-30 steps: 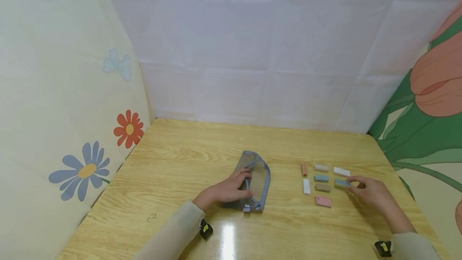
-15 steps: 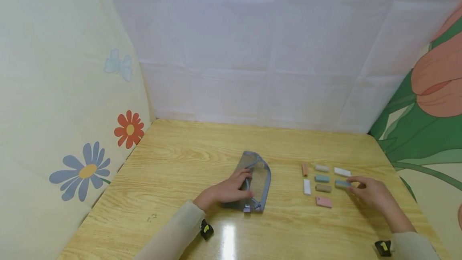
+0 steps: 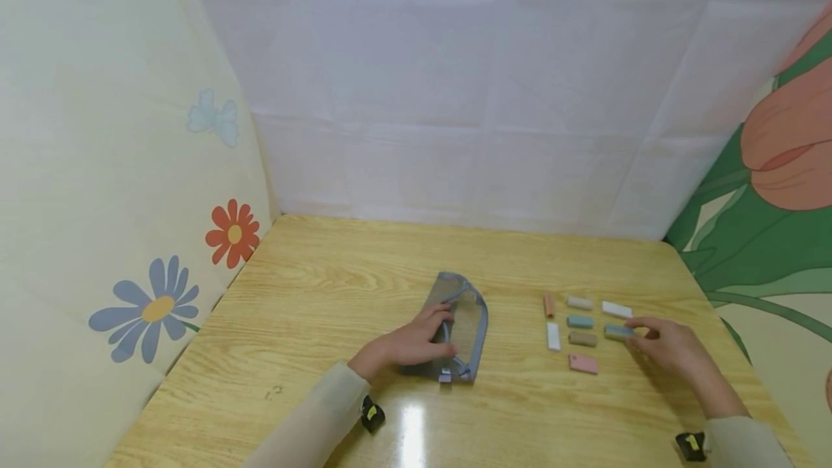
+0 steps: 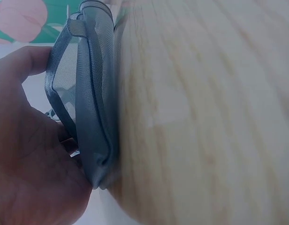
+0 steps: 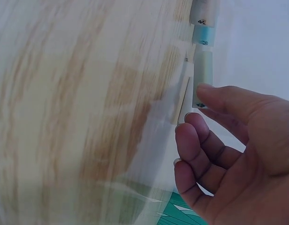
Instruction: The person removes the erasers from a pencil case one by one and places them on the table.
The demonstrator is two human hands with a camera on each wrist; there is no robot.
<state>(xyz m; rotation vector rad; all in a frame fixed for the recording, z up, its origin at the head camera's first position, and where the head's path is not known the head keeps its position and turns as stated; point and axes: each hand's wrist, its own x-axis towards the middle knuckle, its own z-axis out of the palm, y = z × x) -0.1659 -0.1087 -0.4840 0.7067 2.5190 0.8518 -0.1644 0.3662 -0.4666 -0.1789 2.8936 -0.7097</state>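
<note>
A grey-blue mesh zip pouch [image 3: 477,323] lies on the table with its mouth spread. My left hand [image 3: 412,341] holds its upper flap; in the left wrist view the thumb sits at the flap's edge [image 4: 55,101] and the other fingers are partly hidden behind it. At the right, my right hand [image 3: 669,349] pinches the near end of a small grey-blue block [image 3: 617,332]. In the right wrist view this block [image 5: 204,70] looks pale green, with a tiny dark print at its end, and the thumb rests on it. The remaining right fingers curl loosely beneath.
Beside the held block lie several others: white [image 3: 616,309], teal [image 3: 580,321], tan [image 3: 582,339], beige [image 3: 579,302], orange [image 3: 549,305], a second white one [image 3: 553,336] and pink [image 3: 583,364]. A pale cloth wall [image 3: 455,165] borders the table's back.
</note>
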